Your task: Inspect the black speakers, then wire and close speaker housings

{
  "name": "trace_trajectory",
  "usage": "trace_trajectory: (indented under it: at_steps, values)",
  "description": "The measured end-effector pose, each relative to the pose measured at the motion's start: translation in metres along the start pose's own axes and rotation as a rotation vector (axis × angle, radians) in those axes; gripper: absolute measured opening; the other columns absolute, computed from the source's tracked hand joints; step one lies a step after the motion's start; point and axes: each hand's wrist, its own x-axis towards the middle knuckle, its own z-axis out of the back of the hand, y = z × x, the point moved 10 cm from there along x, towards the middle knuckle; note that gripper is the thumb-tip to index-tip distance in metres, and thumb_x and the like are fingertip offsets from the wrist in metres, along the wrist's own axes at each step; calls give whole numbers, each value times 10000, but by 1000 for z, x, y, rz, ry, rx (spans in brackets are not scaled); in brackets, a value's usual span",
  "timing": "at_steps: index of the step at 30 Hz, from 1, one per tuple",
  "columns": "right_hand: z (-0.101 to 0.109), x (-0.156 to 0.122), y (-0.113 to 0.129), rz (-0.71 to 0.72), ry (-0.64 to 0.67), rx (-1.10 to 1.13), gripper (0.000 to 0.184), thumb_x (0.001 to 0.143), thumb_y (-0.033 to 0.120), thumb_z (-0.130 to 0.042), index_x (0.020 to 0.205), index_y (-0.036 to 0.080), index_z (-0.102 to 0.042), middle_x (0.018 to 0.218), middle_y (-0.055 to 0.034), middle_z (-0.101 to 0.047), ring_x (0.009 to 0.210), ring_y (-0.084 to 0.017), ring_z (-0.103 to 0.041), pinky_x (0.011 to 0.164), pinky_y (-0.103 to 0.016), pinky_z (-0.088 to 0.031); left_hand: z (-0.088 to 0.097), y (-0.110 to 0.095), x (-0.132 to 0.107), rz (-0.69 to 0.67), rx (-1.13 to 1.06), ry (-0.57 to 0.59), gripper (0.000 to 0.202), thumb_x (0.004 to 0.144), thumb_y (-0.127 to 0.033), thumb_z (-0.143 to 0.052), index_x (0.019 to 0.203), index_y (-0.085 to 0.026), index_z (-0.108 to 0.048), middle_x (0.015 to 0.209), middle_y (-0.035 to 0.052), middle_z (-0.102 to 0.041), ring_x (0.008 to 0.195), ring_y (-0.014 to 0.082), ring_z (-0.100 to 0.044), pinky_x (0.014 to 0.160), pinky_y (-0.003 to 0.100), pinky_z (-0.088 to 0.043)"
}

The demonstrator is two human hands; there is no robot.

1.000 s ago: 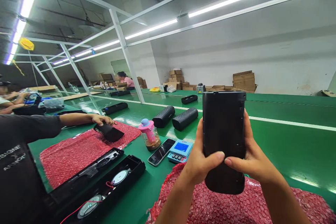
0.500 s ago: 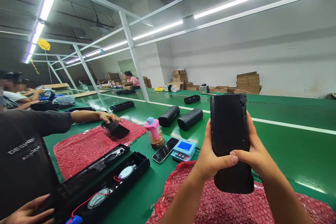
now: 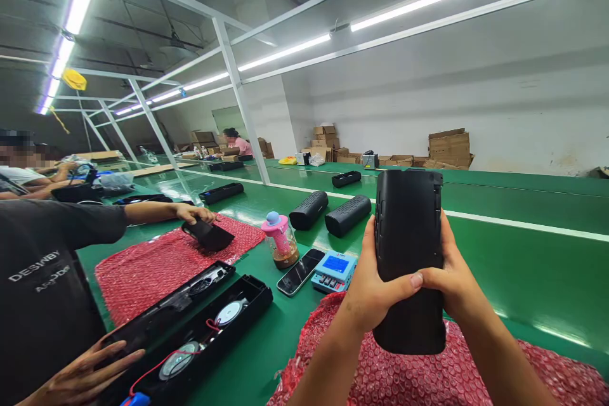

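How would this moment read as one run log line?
left hand: grips black speaker | right hand: grips same speaker, thumbs across front | speaker: upright above red bubble wrap

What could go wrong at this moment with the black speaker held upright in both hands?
The black speaker is gripped only around its lower half by the left hand and right hand, so it might tip or slip onto the red bubble wrap. A fall to the left could hit the blue meter or the phone.

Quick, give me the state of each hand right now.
Left hand: closed on the black speaker, thumb across its front.
Right hand: closed on the same black speaker, thumb across its front.
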Motion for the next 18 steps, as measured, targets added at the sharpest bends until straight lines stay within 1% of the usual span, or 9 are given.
trace_trajectory:
  at_steps: [4,8,10,13,18]
  values:
    - [-1,-4,4,-5,-24,37,1093,574,134,-722,1475,378,-153,1301,-36,-558,1089,-268,-609,928,-457,-523,-4,-3,-1,-5,-27,23,1172,640,-325,-829,1489,-186,-32,1462,178,-390,1347,365,-383,1133,540,-295]
    - [-2,-11,13,24,-46,56,1068,581,110,-736,1458,402,-200,1284,-19,-568,1028,-234,-639,847,-384,-570,-11,-8,-5,-48,-75,61,1143,656,-285,-819,1490,-222,-41,1465,156,-398,1355,363,-372,1131,543,-300]
    - [-2,-14,16,40,-55,60,1067,569,112,-747,1453,392,-219,1266,-24,-578,1010,-235,-645,824,-374,-578,-12,-8,-7,-57,-80,64,1129,665,-280,-816,1490,-249,-46,1481,142,-381,1363,364,-359,1134,548,-293]
    - [-4,-17,18,23,-67,46,1060,579,107,-722,1463,380,-204,1271,-30,-573,1021,-232,-638,830,-373,-577,-13,-6,-9,-48,-102,69,1130,669,-284,-816,1493,-277,-42,1491,131,-370,1361,370,-360,1125,559,-303]
    - [-9,-18,21,13,-59,29,1052,585,93,-681,1470,366,-183,1277,-28,-566,1024,-224,-634,813,-362,-581,-10,-7,-10,-50,-79,45,1136,665,-302,-823,1497,-285,-48,1495,130,-362,1365,378,-350,1129,574,-287]
